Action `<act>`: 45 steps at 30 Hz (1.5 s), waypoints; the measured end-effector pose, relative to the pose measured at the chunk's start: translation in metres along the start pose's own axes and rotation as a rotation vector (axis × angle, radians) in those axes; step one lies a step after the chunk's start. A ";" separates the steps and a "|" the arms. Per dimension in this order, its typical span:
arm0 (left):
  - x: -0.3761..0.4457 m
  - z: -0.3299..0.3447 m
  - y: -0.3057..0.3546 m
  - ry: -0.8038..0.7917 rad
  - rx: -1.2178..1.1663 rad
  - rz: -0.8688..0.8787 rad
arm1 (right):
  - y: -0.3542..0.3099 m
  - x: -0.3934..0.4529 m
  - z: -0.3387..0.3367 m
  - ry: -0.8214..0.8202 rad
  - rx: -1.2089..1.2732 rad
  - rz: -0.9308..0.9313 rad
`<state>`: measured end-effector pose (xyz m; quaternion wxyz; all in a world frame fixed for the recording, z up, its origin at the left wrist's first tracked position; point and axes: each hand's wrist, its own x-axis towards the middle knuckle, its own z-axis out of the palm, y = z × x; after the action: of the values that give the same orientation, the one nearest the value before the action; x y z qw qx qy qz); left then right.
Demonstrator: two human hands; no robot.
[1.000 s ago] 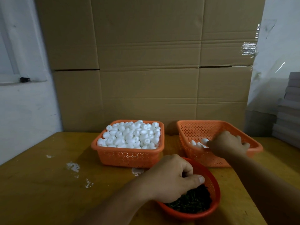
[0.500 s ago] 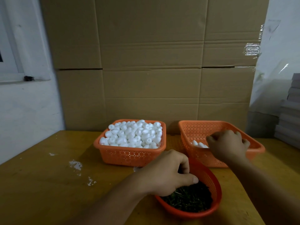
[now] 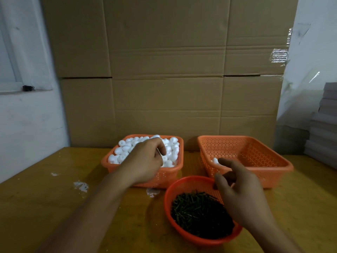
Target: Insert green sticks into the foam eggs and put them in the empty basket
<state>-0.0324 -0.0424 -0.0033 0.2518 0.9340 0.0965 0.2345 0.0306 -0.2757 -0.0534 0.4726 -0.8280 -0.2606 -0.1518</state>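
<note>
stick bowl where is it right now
In the head view, the stick bowl sits on the table's near edge, right of centre, in front of both baskets, under the right hand.

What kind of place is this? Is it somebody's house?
Probably a small workshop or storeroom, not a living room. Big flattened cardboard boxes stand against the wall, a worn wooden table holds an orange basket piled with foam eggs, and grey boards are stacked at the right.

Bare tabletop left, three baskets apparently crowded centre, cardboard wall behind
</note>
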 end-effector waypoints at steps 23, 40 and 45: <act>0.081 0.008 -0.048 -0.375 0.563 -0.144 | 0.004 -0.007 0.010 -0.035 -0.069 -0.062; 0.096 0.039 -0.039 -0.441 0.728 -0.220 | 0.009 -0.005 0.009 -0.031 -0.085 -0.064; 0.100 0.038 -0.041 -0.385 0.631 -0.334 | 0.009 -0.005 0.010 -0.019 -0.096 -0.078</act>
<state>0.0707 0.0060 -0.0148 0.0012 0.9637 0.2655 -0.0298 0.0319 -0.2724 -0.0675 0.4235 -0.8404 -0.2896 -0.1748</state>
